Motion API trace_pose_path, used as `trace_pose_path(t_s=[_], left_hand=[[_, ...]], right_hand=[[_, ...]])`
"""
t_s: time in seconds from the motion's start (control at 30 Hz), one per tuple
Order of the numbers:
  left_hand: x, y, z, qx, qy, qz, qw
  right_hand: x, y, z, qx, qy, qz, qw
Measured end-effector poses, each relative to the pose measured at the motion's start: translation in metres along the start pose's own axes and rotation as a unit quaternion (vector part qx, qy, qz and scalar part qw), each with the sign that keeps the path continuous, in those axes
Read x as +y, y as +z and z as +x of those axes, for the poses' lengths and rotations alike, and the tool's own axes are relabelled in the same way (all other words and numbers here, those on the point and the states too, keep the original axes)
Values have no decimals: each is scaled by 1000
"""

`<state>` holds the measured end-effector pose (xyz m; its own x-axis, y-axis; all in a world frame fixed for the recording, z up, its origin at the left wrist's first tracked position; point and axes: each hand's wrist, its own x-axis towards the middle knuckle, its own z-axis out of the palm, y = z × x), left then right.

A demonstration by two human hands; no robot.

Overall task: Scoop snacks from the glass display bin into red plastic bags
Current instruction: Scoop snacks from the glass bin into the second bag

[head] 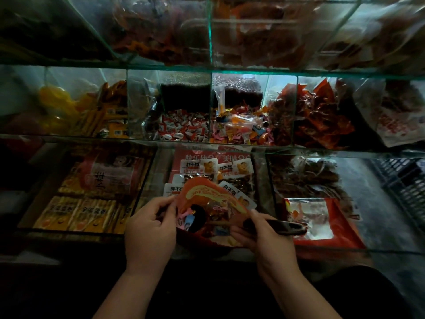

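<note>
I get a dim view overall, falling to near black along the bottom edge and far left. Cool light comes from behind the middle tier, brightest at the glass bin of mixed bright-wrapped candies (241,127). Pale glare smears the green-edged glass panes of the tiered display case (209,38), and the top tier looks soft. Shelf edges bow toward the corners. The left hand (149,229) and right hand (269,236) are evenly lit. The crinkled red plastic bag (207,196) reads sharp, while the dark glossy scoop (285,226) nearly sinks into shadow.

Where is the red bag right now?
In the head view, low and centre: the red bag is held open between the left hand and right hand, in front of the bottom-row bin of white-labelled packets.
</note>
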<state>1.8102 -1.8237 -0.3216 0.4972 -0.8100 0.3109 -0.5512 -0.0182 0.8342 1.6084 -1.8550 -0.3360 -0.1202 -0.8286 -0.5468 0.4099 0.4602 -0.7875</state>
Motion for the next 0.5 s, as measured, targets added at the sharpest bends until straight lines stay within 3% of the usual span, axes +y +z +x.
trace_pose_path(t_s=[0.13, 0.23, 0.33, 0.43, 0.5], left_hand=[[9, 2, 1, -10, -13, -1, 1000], [20, 3, 2, 23, 80, 33, 996], [29, 2, 0, 36, 170, -5, 985], [36, 6, -5, -19, 193, -65, 979], [38, 12, -9, -81, 141, -60, 985]], right_hand=[[-22, -9, -9, -3, -9, 24, 1000], [-32, -18, -15, -19, -6, 35, 999], [-40, -27, -21, -28, -27, 29, 999], [-50, -40, -27, -29, -57, 27, 998], [-59, -47, -33, -25, -73, 22, 997]])
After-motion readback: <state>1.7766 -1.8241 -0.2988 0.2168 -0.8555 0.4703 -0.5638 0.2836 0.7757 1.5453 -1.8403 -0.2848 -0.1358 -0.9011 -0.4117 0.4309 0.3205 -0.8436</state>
